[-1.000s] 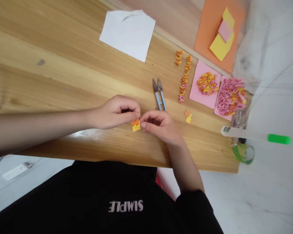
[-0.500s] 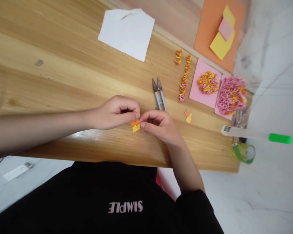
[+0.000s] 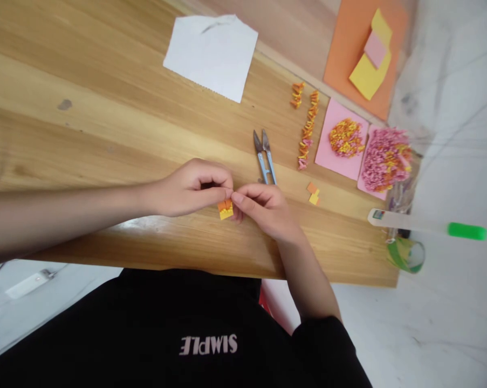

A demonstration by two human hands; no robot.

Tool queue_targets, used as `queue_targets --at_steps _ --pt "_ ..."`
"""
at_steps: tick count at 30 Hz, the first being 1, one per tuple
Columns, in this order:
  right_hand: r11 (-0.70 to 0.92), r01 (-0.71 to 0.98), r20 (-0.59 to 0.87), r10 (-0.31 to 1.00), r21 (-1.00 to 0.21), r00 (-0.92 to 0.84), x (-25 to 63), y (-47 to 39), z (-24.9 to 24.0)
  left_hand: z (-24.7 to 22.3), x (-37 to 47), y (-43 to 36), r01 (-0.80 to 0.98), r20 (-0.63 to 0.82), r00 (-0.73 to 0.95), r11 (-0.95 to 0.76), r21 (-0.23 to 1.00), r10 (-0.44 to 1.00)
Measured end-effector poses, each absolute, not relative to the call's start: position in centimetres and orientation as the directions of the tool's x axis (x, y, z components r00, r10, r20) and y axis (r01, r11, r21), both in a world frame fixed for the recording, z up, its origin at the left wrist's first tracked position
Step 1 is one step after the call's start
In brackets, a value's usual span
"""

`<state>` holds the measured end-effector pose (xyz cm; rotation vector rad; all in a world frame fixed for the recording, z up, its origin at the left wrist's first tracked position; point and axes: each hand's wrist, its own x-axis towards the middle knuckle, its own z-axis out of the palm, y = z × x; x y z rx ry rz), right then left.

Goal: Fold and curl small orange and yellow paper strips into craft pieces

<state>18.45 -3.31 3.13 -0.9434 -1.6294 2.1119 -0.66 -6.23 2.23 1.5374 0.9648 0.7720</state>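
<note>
A small orange and yellow piece of paper [image 3: 226, 209], with tiny yellow bits along its middle, hangs below the fingertips of my left hand [image 3: 190, 186]. That hand is closed in a pinch at its upper edge. My right hand [image 3: 265, 207] is closed too, its thumb and forefinger touching my left fingertips at the paper's upper right corner. Whatever those right fingers hold is too small to make out. Blue-handled thread snips [image 3: 265, 156] lie just beyond my right hand, blades pointing away. To its right sit small orange and yellow paper squares [image 3: 313, 194].
Twisted paper strips [image 3: 308, 129] lie beyond the squares. Two pink sheets carry a yellow-orange pile [image 3: 345, 138] and a mostly pink pile [image 3: 384, 159] of tiny curled bits. Farther off are white paper [image 3: 211, 56] and an orange sheet [image 3: 340, 59]. A green-capped tube [image 3: 465, 231] overhangs the table's right edge.
My right thumb and forefinger have shifted slightly up and left, onto my left fingertips. My left hand and the paper have stayed nearly still.
</note>
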Motion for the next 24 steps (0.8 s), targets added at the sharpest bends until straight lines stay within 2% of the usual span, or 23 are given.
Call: queue_targets --at_steps 16,24 --pt "-0.324 0.14 -0.319 0.603 -0.936 -0.731 18.6 -3.2 3.0 1.2 -0.5 -6.4 0.14 0.058 0.425 -0.129 0.982 0.903" --pt "-0.334 0.162 -0.339 0.587 -0.929 -0.735 18.7 -3.3 2.9 1.4 -0.5 -6.4 0.158 0.037 0.419 -0.113 0.981 0.907"
